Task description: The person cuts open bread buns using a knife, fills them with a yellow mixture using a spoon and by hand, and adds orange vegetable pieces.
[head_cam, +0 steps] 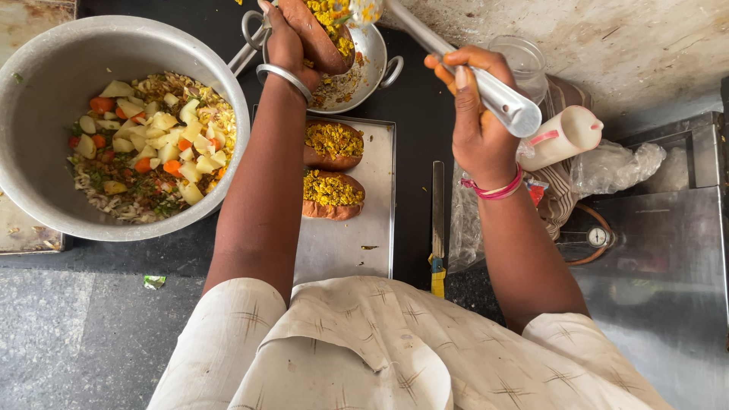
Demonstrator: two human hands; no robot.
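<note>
Above the small steel bowl, at the far edge of the counter, your left hand is closed around a brown bun that is already heaped with yellow filling. Your right hand is wrapped around the long metal handle of a ladle, and this handle runs on a slant — from your fist up and to the left, with its far end just beside the top of the bun. So the bun lies to the left of your right hand and further from you, and the long axis of the ladle points straight to it. Nearer to you, two more filled buns lie side by side on the flat steel tray, under your left forearm. A big pot of chopped vegetables stands well to the left — neither hand is near it. A knife lies just right of the tray, along its edge.
</note>
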